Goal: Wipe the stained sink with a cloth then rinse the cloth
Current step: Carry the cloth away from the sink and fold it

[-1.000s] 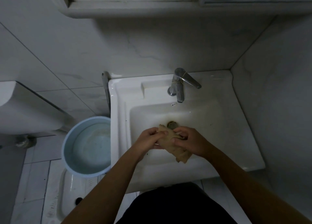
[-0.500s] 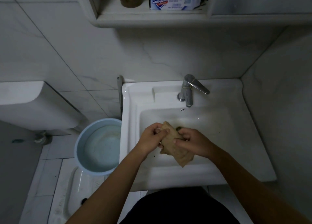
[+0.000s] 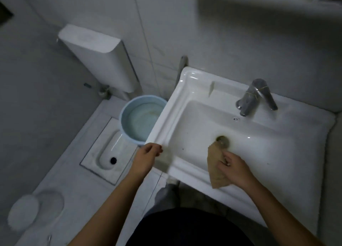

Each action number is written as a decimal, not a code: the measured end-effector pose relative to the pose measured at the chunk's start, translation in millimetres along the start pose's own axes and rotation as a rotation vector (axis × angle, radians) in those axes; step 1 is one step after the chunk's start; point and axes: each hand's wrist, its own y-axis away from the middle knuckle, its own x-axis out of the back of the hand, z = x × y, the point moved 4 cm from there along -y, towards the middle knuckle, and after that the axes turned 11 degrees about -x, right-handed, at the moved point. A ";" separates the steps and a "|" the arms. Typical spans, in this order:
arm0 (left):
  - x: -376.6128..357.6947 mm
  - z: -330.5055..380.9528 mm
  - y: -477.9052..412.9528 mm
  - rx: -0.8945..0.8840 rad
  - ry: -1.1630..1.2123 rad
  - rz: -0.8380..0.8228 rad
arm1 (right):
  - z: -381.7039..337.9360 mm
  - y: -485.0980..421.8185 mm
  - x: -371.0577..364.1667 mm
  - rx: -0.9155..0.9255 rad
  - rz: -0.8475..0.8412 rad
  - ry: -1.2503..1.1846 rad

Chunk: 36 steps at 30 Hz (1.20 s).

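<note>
From my remote seat I look down through the head camera into a dim, white-tiled bathroom. At the far left, a white toilet tank (image 3: 96, 55) is mounted on the wall, and below it a squat toilet pan (image 3: 109, 153) is set into the floor. Just to its right stands a pale blue bucket (image 3: 142, 119) with water in it, partly tucked under the left rim of the sink.

My left hand (image 3: 148, 156) comes next. It hangs at the sink's front left corner, fingers loosely curled, its grip narrow and holding nothing; I cannot tell whether it touches the rim.

The white sink (image 3: 185, 105) fills the right half of the view, tilted in the frame. Its basin shows a brownish stain ringing the drain (image 3: 223, 141) and a few dark specks on the left of the basin floor.

The tan cloth (image 3: 216, 166) lies inside the basin, its upper end touching the drain and its lower end draped up onto the front rim. My right hand (image 3: 233, 166) presses on its right side, grip closed on the cloth with the fingertips pinching its folds.

At the back right of the sink stands a metal tap (image 3: 253, 97), spout pointing toward the basin, with no water visible from it.
</note>
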 end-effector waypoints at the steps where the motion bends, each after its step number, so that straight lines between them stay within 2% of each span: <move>1: 13.0 -18.5 18.7 0.040 0.010 0.066 | -4.2 -1.5 -6.4 0.025 -0.033 0.005; 10: 89.5 -180.4 231.8 0.420 0.146 0.569 | -125.1 65.7 -112.6 0.420 -0.344 0.037; 15: 92.5 -254.2 354.4 0.565 0.305 0.806 | -153.5 137.3 -192.0 0.624 -0.532 0.213; 18: 85.5 -300.6 413.8 0.653 0.401 0.889 | -143.8 165.6 -233.4 0.722 -0.550 0.380; 20: 82.6 -331.0 443.6 0.702 0.462 0.895 | -130.8 174.3 -255.5 0.731 -0.550 0.451; 25: 98.4 -383.9 482.6 0.773 0.566 0.791 | -85.7 183.7 -290.1 0.634 -0.478 0.563; 31: 155.8 -393.1 455.7 0.658 0.517 0.751 | -60.7 190.6 -302.7 0.517 -0.356 0.585; 36: 215.4 -378.7 411.0 0.515 0.485 0.724 | -81.3 182.1 -329.6 0.466 -0.345 0.639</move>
